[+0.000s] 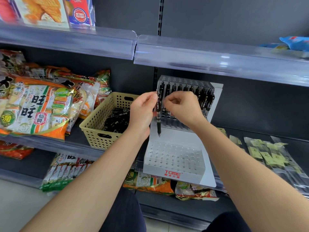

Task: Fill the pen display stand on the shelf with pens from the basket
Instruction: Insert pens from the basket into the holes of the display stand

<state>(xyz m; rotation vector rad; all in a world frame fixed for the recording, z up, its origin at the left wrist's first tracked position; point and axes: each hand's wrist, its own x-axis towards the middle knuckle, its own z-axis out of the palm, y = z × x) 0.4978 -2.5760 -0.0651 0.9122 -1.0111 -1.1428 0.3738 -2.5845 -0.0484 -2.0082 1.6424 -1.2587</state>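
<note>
My left hand [142, 111] pinches 1 pen [158, 113] upright over the stand [173, 166]; right hand [182, 106] curled shut beside it, blocking the filled row; basket [100, 121] left, snack bags [36, 106] beyond.

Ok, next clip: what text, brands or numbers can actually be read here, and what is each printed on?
"TOME", with "图米文具" beneath: front of the white pen display stand.
"DETROIT PISTONS": round logo on the blue and red package, top shelf.
"旺旺" and "仙贝": rice cracker bag, left of the basket.
"5角": green badge on that bag.
Print on the held pen and yellow-tagged packets: too small to read.
</note>
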